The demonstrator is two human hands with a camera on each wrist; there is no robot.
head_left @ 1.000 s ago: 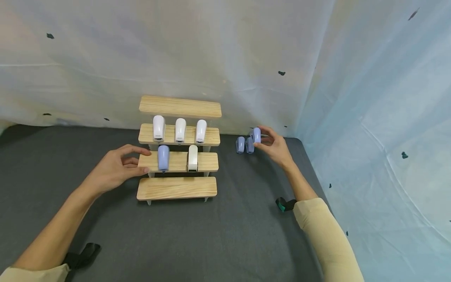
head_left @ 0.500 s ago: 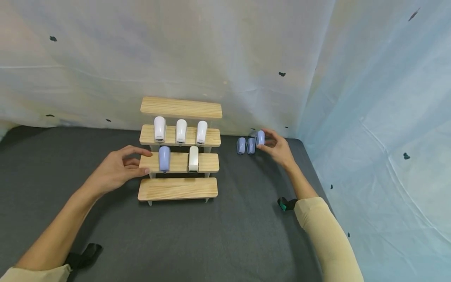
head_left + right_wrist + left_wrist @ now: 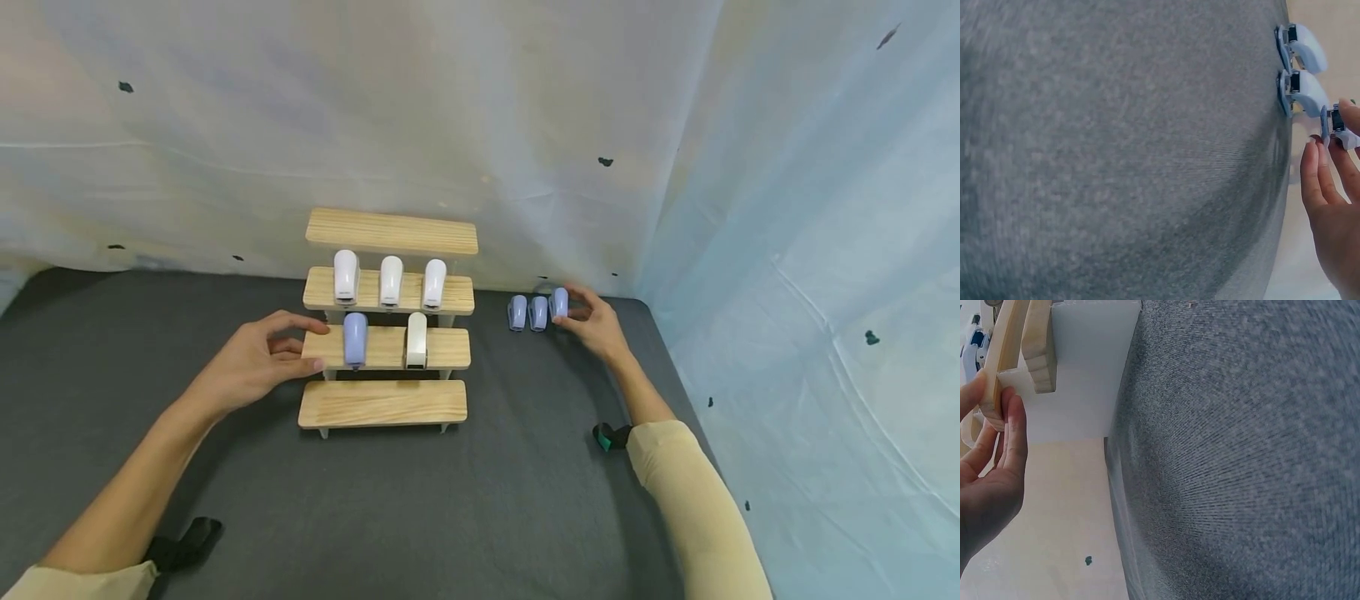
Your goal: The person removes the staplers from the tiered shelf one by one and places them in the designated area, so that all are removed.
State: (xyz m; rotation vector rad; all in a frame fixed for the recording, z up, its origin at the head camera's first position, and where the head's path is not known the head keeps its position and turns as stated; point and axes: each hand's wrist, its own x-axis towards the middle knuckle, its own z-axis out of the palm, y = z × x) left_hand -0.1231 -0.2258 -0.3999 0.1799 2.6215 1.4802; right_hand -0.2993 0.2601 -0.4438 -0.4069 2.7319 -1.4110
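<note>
My right hand [image 3: 596, 329] pinches a small blue stapler [image 3: 558, 303] between thumb and fingers. In the right wrist view, a gap shows between the held stapler's base [image 3: 1325, 125] and the dark cloth. Two more blue staplers [image 3: 517, 312] stand side by side on the cloth, just left of it. At the left, my left hand [image 3: 251, 362] grips the end of a wooden shelf board [image 3: 386, 347] of a tiered rack, as the left wrist view also shows on the board's end [image 3: 994, 403]. That board bears one blue stapler [image 3: 355, 339] and one white stapler [image 3: 416, 340].
Three white staplers [image 3: 391, 281] stand on the board above. The rack's top board [image 3: 392, 231] and bottom board [image 3: 382, 404] carry nothing. Pale sheeting [image 3: 480, 108] hangs behind the dark cloth-covered table [image 3: 420, 508] and along its right side.
My right hand has moved the blue stapler right and down, away from the other two, lowering it towards the cloth. My left hand keeps its grip on the board. The view has shifted slightly.
</note>
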